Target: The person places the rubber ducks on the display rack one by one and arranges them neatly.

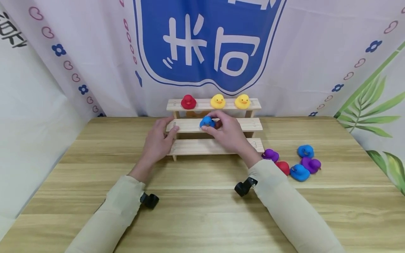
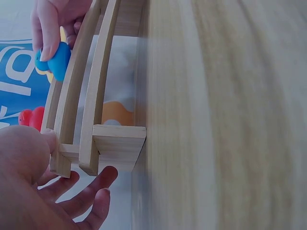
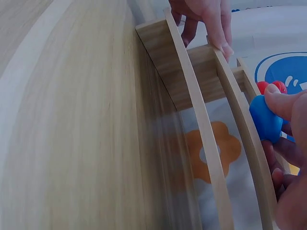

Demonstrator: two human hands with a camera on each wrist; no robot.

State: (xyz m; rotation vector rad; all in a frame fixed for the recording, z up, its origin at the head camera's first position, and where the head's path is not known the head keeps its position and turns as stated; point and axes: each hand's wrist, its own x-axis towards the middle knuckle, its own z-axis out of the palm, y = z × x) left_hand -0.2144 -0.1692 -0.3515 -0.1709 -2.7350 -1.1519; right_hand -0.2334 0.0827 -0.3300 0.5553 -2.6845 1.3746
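We see the right hand [image 1: 228, 133], its fingers pinching a blue duck [image 1: 207, 121] at the middle shelf [image 1: 188, 125] of the wooden stand [image 1: 202, 147]. The left hand [image 1: 159, 140], thumb on top, grips that shelf's left end.

beyond the left hand [image 1: 158, 137] and right hand [image 1: 227, 131], the blue shield [image 1: 210, 21] on the curtain [image 1: 104, 52] bears the white character "米" [image 1: 188, 42]; the adjacent character [image 1: 238, 39] is not clearly legible. beyond the left hand, red lettering [image 1: 129, 41] on the curtain reads "good". dark characters [image 1: 12, 31] farther left are illegible.
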